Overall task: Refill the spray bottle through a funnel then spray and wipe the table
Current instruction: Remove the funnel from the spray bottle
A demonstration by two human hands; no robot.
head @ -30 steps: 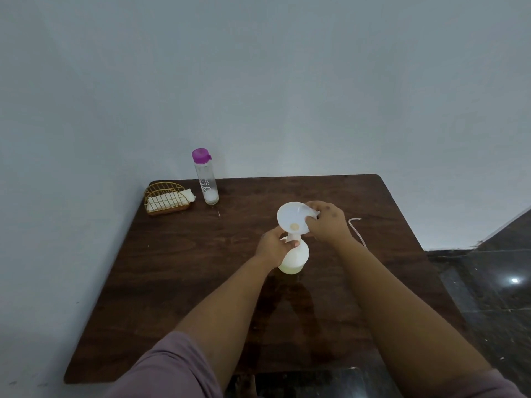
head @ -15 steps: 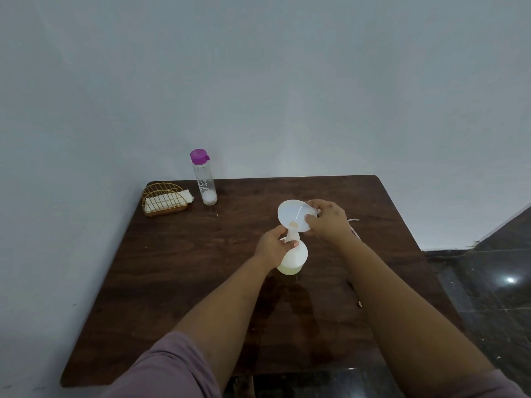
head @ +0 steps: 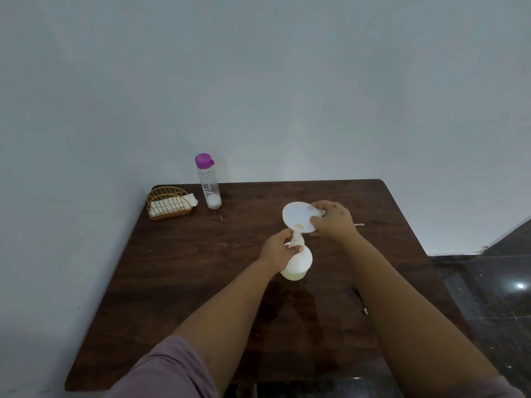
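Pale grey walls stand behind a dark wooden table (head: 178, 282) that fills the middle of the frame, and a dark tiled floor (head: 494, 297) shows at the right edge. Near the centre, the fingers of the left hand (head: 275, 251) are curled round the neck of a white spray bottle (head: 297, 264), which stands upright on the table with a little pale liquid at its bottom. The right hand (head: 333, 221) pinches the rim of a white funnel (head: 297, 216); the funnel is tilted toward the camera and its spout sits at the bottle's mouth. Both bare forearms run down to the lower edge, the left one ending in a mauve sleeve (head: 163, 369). At the upper left of the table stands a clear bottle with a purple cap (head: 208, 182), and just beside it a gold wire holder with white napkins (head: 169, 203). A thin white tube (head: 359, 224) shows behind the right hand.
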